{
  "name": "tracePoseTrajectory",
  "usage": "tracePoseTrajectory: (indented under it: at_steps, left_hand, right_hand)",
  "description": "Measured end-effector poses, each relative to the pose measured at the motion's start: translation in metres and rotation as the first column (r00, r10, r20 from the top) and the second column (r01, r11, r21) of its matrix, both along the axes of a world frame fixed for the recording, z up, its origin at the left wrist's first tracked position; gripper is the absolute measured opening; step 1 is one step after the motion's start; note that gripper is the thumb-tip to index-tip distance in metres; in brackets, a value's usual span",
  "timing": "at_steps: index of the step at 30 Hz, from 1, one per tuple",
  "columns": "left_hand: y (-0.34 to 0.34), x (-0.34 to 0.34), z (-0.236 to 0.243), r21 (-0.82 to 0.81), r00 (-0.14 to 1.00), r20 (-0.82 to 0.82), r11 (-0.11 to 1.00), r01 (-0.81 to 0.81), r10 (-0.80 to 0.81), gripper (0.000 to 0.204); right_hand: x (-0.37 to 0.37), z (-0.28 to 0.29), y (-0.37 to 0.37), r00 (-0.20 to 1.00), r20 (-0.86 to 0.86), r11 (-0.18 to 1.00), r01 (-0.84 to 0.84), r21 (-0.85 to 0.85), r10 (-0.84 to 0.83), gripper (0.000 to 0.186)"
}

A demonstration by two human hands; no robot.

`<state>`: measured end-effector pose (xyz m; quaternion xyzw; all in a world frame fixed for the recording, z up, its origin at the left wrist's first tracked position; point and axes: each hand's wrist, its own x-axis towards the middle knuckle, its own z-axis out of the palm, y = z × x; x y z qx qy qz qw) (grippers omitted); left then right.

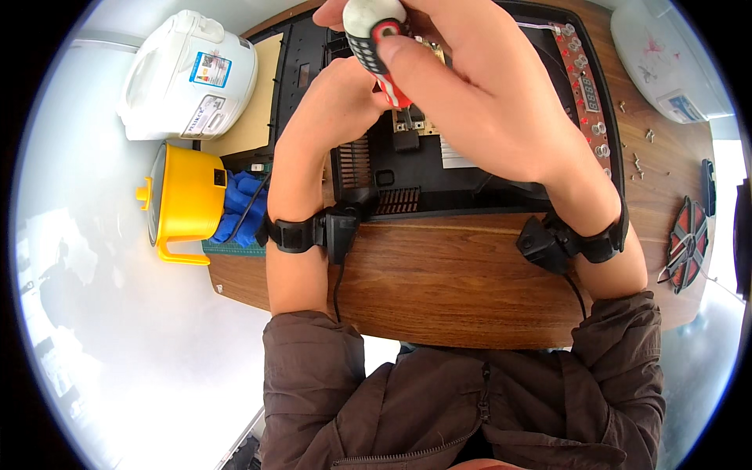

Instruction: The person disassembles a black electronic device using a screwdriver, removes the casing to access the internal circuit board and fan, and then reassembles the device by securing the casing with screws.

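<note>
Over the opened black induction cooker (470, 168) on the wooden tabletop (462, 274), right hand (470, 94) fingers wrap a red-black screwdriver (376, 47), tip down on the circuit board. Left hand (337, 102) curls beside it, probably steadying; can't tell its grip.

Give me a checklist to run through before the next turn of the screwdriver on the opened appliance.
1. Screwdriver held firmly: ok. The right hand wraps the screwdriver with its grip shut around the handle.
2. Tip seated on a screw: cannot tell; the tip is hidden among parts by the circuit board.
3. Housing steadied: ok. The left hand rests on the black appliance housing.
4. Loose screws kept aside: ok. Screws lie on the wooden table, right of the housing.
5. Wrist cables clear of the work: ok; both hang toward the person.
</note>
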<state>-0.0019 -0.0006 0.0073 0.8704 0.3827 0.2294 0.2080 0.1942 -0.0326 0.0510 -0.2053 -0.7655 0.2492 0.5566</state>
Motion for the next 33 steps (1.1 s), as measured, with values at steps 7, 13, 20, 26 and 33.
tracePoseTrajectory:
  at_steps: [7,13,20,26,33]
  left_hand:
    - [-0.001,-0.006,-0.001,-0.011,1.000,-0.016,1.000,0.017,-0.017,0.017]
    - [0.002,-0.006,-0.004,0.002,0.999,-0.015,1.000,0.028,-0.028,0.017]
    - [0.008,-0.008,-0.013,-0.009,0.999,-0.038,1.000,0.028,-0.028,0.017]
    - [0.011,-0.007,-0.010,-0.024,0.990,-0.137,0.999,0.034,-0.037,0.018]
    - [-0.005,-0.001,0.007,-0.021,0.998,-0.037,0.999,0.040,-0.041,0.017]
  right_hand:
    - [0.018,0.051,-0.023,0.992,0.114,0.943,-0.007,-0.332,0.048,0.048]
    - [0.007,0.043,-0.033,0.986,0.156,0.980,0.092,-0.176,-0.064,0.051]
    - [0.006,0.038,-0.029,0.995,0.089,0.985,0.066,-0.161,-0.052,0.051]
    - [0.013,0.024,-0.014,0.995,0.028,0.994,0.091,0.058,-0.093,0.050]
    - [0.019,0.055,-0.032,0.968,0.186,0.984,0.177,-0.018,-0.170,0.048]
